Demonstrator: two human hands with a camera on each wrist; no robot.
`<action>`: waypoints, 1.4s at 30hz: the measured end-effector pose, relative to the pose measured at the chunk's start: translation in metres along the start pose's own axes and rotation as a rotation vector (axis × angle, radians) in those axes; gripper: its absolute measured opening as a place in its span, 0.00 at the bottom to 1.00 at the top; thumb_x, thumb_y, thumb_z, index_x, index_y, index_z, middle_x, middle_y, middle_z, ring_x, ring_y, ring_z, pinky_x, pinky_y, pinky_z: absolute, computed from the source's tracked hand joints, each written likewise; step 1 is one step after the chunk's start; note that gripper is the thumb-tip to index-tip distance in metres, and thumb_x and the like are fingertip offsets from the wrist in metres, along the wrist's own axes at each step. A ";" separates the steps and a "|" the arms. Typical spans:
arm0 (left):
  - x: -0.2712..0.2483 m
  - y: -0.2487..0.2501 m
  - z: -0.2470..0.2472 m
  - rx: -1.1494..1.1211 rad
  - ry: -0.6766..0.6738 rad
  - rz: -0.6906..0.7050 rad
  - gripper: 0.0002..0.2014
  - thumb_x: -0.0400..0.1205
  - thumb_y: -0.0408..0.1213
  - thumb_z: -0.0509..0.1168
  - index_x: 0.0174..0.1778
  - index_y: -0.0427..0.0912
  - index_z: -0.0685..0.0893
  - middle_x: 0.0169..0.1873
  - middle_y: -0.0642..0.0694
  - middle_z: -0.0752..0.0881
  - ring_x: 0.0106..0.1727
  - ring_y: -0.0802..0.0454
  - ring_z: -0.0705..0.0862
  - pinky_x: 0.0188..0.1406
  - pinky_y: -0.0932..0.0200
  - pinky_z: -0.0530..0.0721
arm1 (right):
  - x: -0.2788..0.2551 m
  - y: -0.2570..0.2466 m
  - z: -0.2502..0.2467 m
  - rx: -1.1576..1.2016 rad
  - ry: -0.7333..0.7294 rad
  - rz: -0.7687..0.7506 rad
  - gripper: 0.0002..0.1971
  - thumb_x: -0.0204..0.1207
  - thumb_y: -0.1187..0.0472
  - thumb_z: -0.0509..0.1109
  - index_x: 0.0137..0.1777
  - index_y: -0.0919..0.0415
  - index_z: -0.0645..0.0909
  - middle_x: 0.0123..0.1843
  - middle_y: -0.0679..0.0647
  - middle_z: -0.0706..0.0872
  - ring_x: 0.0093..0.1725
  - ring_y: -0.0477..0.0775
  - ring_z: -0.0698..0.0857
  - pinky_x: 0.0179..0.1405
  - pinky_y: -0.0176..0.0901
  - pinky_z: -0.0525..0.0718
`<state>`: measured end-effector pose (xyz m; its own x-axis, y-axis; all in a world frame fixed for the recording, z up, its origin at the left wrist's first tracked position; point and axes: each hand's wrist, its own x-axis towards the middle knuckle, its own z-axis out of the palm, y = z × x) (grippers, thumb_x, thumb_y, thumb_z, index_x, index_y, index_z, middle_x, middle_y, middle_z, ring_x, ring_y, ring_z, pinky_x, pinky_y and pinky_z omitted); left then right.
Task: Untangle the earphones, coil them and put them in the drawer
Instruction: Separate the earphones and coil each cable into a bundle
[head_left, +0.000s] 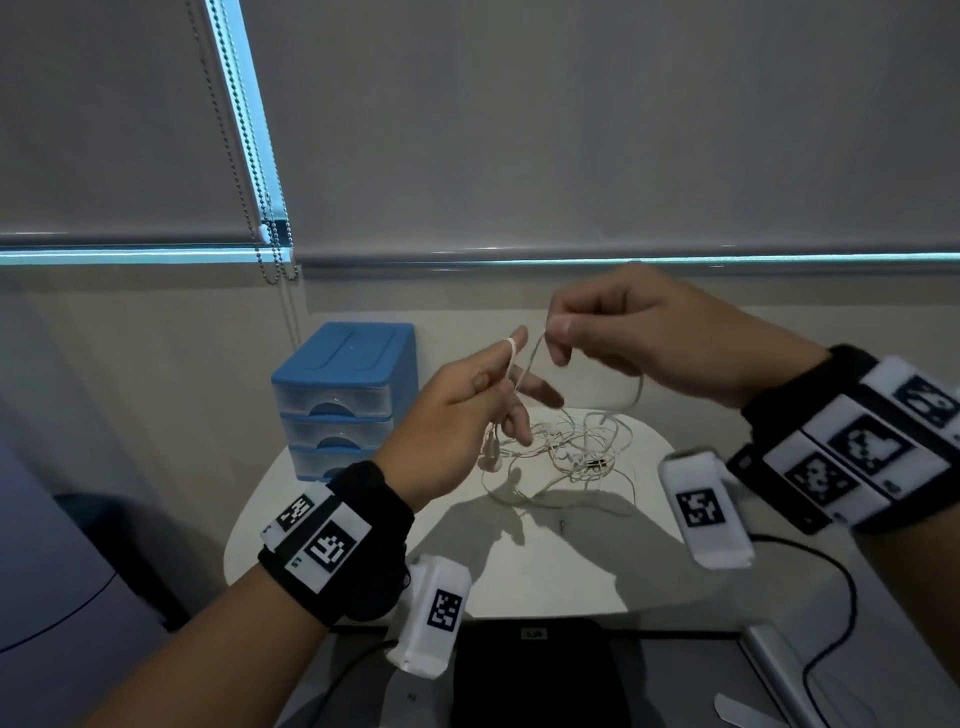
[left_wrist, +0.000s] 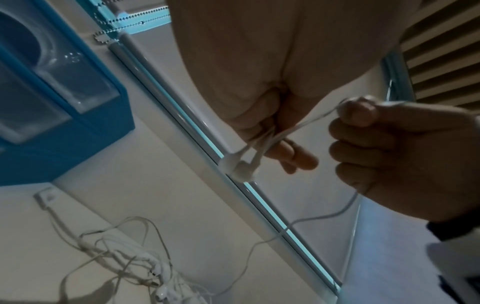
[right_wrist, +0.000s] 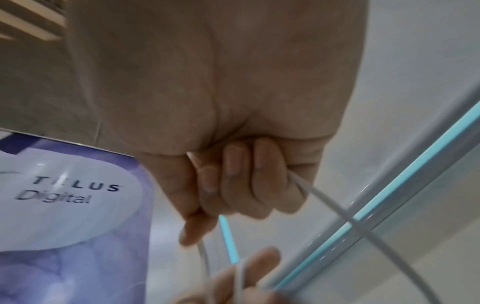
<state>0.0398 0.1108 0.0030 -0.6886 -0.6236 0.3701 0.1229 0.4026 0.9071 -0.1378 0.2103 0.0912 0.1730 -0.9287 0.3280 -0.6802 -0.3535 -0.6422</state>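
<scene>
At frame centre, left hand (head_left: 457, 415) with earphones (head_left: 566, 447) cord looped over fingers, right hand (head_left: 644, 338) pinching cord, above white table (head_left: 597, 566)

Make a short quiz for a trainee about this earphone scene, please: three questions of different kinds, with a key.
1. True or false: the right hand pinches the white cable above the table.
2. Where do the two earbuds hang?
A. below the left hand
B. inside a drawer
C. from the right hand
3. Fill in: the drawers of the blue drawer unit are all ____.

Key
1. True. It holds the cable between thumb and fingertips.
2. A. The cable loops over the left index finger and the earbuds dangle under that hand.
3. Closed. The tangle of cable lies on the table beside the unit.
</scene>
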 end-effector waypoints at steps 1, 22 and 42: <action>0.001 0.001 0.000 -0.044 -0.004 -0.012 0.24 0.90 0.22 0.49 0.82 0.36 0.73 0.43 0.40 0.89 0.32 0.51 0.80 0.39 0.59 0.80 | 0.006 0.006 -0.003 -0.028 0.057 0.012 0.14 0.88 0.62 0.65 0.40 0.64 0.83 0.21 0.37 0.76 0.24 0.39 0.70 0.27 0.29 0.68; 0.013 -0.002 -0.021 -0.253 0.206 -0.060 0.22 0.92 0.27 0.56 0.84 0.33 0.68 0.57 0.37 0.92 0.57 0.49 0.93 0.56 0.62 0.89 | 0.013 0.037 0.063 -0.110 -0.161 0.085 0.17 0.88 0.53 0.65 0.38 0.58 0.83 0.25 0.43 0.72 0.25 0.42 0.68 0.29 0.37 0.69; 0.017 0.015 -0.028 -0.395 0.252 0.017 0.20 0.93 0.30 0.54 0.81 0.31 0.69 0.51 0.39 0.94 0.53 0.50 0.93 0.50 0.64 0.89 | 0.013 0.052 0.071 0.011 -0.201 0.084 0.16 0.90 0.58 0.62 0.41 0.62 0.81 0.26 0.40 0.71 0.26 0.40 0.69 0.27 0.30 0.69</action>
<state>0.0497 0.0873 0.0283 -0.4951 -0.7819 0.3788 0.4292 0.1589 0.8891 -0.1207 0.1718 0.0126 0.2555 -0.9582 0.1288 -0.6903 -0.2741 -0.6696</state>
